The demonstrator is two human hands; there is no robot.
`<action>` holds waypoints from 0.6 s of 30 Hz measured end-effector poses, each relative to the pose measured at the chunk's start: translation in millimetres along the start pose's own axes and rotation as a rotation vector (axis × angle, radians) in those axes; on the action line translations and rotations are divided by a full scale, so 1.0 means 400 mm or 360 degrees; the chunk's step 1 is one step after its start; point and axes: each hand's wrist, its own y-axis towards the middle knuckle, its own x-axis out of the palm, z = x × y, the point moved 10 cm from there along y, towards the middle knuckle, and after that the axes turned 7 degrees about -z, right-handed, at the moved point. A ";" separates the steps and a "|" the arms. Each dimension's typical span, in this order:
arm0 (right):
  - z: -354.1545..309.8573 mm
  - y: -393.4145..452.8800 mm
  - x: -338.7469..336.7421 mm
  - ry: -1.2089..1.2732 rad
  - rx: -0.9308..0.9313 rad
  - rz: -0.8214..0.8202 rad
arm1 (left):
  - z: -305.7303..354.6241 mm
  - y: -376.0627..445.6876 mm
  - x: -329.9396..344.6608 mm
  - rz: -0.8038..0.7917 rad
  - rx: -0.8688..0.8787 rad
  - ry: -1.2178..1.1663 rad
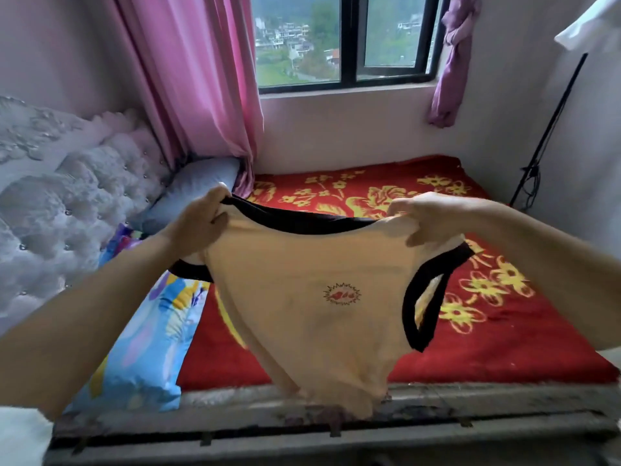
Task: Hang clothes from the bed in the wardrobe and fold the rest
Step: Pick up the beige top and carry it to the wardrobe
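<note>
I hold a cream T-shirt [302, 314] with black neck and sleeve trim up in the air over the bed [504, 338]. A small red print sits on its chest. My left hand [198, 220] grips the shirt's left shoulder beside the black collar. My right hand [420, 216] grips the right shoulder. The shirt hangs down from both hands, its hem reaching the bed's near edge. The bed is covered with a red blanket patterned with yellow flowers.
A blue flowered pillow [144, 348] and a grey pillow [195, 190] lie along the tufted white headboard [50, 196] at left. Pink curtain [201, 79] and window [346, 42] stand behind. A black stand [551, 129] leans at right. White cloth [591, 25] hangs top right.
</note>
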 end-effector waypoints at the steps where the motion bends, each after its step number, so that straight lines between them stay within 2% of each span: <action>1: 0.036 0.027 -0.016 0.0001 0.0054 0.0022 | -0.016 0.027 0.012 0.0026 0.0003 0.0027; 5: 0.171 0.184 -0.063 -0.0071 0.0259 0.0035 | -0.023 0.156 0.100 -0.0079 0.0238 0.0283; 6: 0.224 0.283 -0.089 -0.0097 0.0306 0.0062 | -0.069 0.253 0.145 -0.0106 0.0224 0.0405; 9: 0.287 0.450 -0.095 -0.0188 0.0355 0.0124 | -0.192 0.391 0.262 -0.0489 -0.0100 0.0888; 11: 0.361 0.637 -0.096 -0.0239 0.0382 0.0155 | -0.344 0.537 0.365 -0.0677 -0.0327 0.1007; 13: 0.422 0.819 -0.055 -0.0325 0.0396 0.0134 | -0.458 0.669 0.476 -0.0729 -0.0411 0.1080; 16: 0.493 1.015 -0.012 -0.0340 0.0418 0.0263 | -0.569 0.804 0.610 -0.0594 -0.0509 0.1017; 18: 0.536 1.142 0.044 -0.0329 0.0432 0.0309 | -0.652 0.862 0.720 -0.0602 -0.0587 0.0958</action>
